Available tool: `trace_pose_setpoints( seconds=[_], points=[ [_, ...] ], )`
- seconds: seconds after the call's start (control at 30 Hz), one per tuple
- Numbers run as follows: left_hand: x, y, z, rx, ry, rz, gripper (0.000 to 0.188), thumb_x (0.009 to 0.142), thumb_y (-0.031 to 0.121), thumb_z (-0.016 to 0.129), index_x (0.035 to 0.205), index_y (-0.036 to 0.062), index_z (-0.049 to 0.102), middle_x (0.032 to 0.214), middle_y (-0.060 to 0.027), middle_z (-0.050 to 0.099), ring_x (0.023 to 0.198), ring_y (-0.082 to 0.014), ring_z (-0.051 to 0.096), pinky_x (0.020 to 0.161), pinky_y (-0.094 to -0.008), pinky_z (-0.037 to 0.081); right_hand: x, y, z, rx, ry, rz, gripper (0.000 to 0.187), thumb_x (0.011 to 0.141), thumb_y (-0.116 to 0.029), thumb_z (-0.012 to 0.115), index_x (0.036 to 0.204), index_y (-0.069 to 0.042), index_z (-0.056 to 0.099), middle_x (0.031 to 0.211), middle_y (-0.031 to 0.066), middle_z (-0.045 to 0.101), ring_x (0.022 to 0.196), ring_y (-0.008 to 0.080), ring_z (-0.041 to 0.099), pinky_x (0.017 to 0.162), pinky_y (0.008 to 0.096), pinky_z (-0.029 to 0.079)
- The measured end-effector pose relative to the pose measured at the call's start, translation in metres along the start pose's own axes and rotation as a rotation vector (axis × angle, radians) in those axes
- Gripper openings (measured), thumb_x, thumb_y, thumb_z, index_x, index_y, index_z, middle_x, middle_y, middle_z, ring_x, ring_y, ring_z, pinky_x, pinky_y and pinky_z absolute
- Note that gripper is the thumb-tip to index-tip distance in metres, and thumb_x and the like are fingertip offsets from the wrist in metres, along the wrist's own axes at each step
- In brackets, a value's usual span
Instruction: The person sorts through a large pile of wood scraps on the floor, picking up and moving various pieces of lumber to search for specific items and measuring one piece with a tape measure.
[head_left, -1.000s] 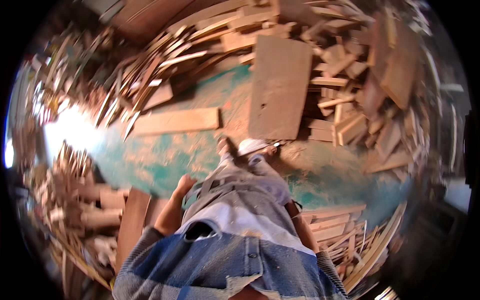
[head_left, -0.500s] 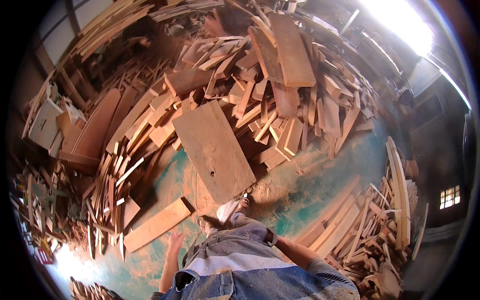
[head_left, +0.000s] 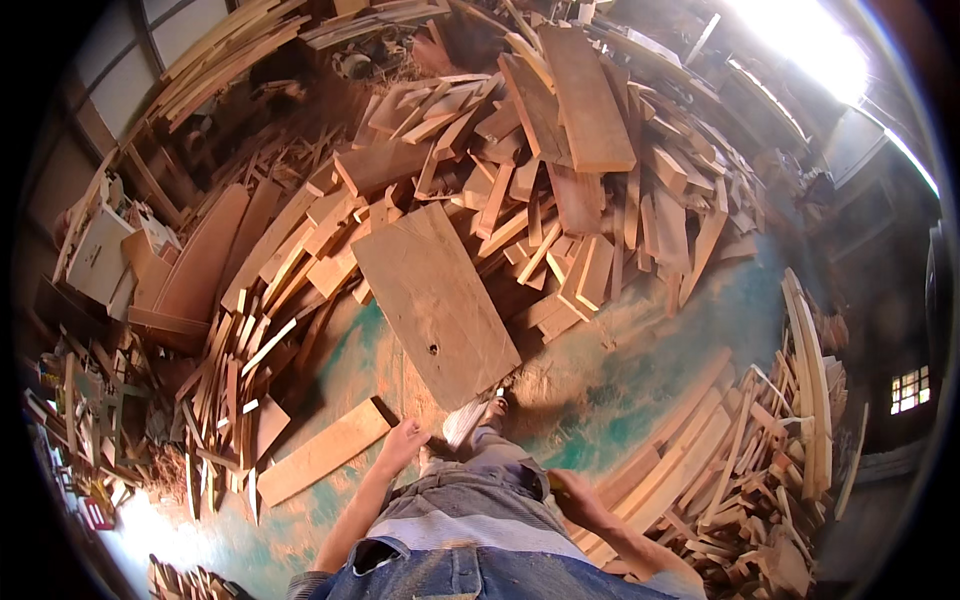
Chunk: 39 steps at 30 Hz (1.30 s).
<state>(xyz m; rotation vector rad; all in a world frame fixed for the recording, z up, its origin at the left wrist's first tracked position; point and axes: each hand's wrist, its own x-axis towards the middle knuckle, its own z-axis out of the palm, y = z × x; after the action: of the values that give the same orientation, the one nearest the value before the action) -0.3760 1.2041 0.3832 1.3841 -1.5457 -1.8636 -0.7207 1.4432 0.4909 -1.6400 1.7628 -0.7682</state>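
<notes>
My left hand (head_left: 402,445) is raised beside my left hip, its fingers loosely curled with nothing visible in them. It is nearest to a wooden board (head_left: 325,452) lying on the floor to the left. My right hand (head_left: 575,495) is at my right hip, fingers bent and in shadow. A small yellowish spot shows by its fingers, too dim to name. Ahead of my feet, a wide, thick plank (head_left: 437,300) with a dark knot lies tilted, its far end against the heap of offcuts.
A big heap of wood offcuts (head_left: 490,190) spreads ahead, with two broad boards on top. Thin strips (head_left: 235,400) are stacked at the left. More long pieces (head_left: 680,460) lie at the right. The green floor (head_left: 600,400) is dusty with sawdust.
My left hand has moved up and right, closer to my body, and its fingers have curled. My right hand has come into view at the hip. The planks stay put; the view shifts slightly.
</notes>
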Motion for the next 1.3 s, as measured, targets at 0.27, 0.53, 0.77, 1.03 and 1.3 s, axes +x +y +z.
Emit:
trace_pose_setpoints(
  seconds=[0.27, 0.53, 0.77, 1.03, 1.3],
  points=[
    [-0.003, 0.120, 0.083, -0.498, -0.455, -0.376, 0.034, 0.103, 0.029, 0.060, 0.122, 0.0008, 0.061, 0.105, -0.0088, 0.069, 0.096, -0.0157, 0.068, 0.084, -0.0286, 0.058, 0.091, -0.038, -0.037, 1.019, 0.348, 0.381, 0.056, 0.080, 0.004, 0.064, 0.134, 0.007, 0.050, 0.120, 0.0159, 0.064, 0.107, 0.0263, 0.066, 0.092, 0.0372, 0.057],
    [0.030, 0.154, 0.133, -0.619, -0.370, -0.338, 0.028, 0.102, 0.018, 0.063, 0.122, -0.0003, 0.065, 0.106, -0.0080, 0.070, 0.094, -0.0179, 0.069, 0.084, -0.0311, 0.057, 0.151, 0.003, -0.047, 1.141, -0.154, 0.300, 0.044, 0.085, 0.000, 0.069, 0.127, -0.004, 0.056, 0.118, 0.0039, 0.059, 0.114, 0.0139, 0.055, 0.100, 0.0303, 0.044],
    [0.066, 0.172, 0.225, -0.429, -0.156, -0.249, 0.019, 0.089, 0.011, 0.078, 0.103, 0.0011, 0.070, 0.092, -0.0001, 0.070, 0.079, -0.0079, 0.065, 0.073, -0.0225, 0.053, 0.164, 0.061, -0.129, 0.632, -0.405, 0.255, 0.048, 0.093, -0.027, 0.069, 0.132, 0.000, 0.059, 0.115, 0.0141, 0.067, 0.106, 0.0195, 0.063, 0.094, 0.0323, 0.049],
    [0.092, 0.229, 0.157, -0.465, 0.367, -0.002, 0.014, 0.085, -0.001, 0.072, 0.095, 0.0060, 0.065, 0.081, -0.0046, 0.069, 0.068, -0.0153, 0.066, 0.064, -0.0276, 0.054, 0.182, 0.111, -0.211, 0.488, -0.607, 0.076, 0.063, 0.084, -0.028, 0.069, 0.141, -0.007, 0.054, 0.129, 0.0178, 0.062, 0.119, 0.0273, 0.059, 0.101, 0.0386, 0.045],
    [0.110, 0.207, -0.206, -0.879, 0.787, 0.444, 0.009, 0.093, 0.014, 0.068, 0.091, 0.0072, 0.064, 0.081, -0.0043, 0.065, 0.075, -0.0176, 0.063, 0.067, -0.0311, 0.056, 0.051, 0.245, -0.301, 0.362, -0.631, 0.563, 0.067, 0.068, -0.011, 0.073, 0.133, -0.012, 0.063, 0.111, 0.0056, 0.065, 0.103, 0.0211, 0.058, 0.091, 0.0351, 0.047]
  ],
)
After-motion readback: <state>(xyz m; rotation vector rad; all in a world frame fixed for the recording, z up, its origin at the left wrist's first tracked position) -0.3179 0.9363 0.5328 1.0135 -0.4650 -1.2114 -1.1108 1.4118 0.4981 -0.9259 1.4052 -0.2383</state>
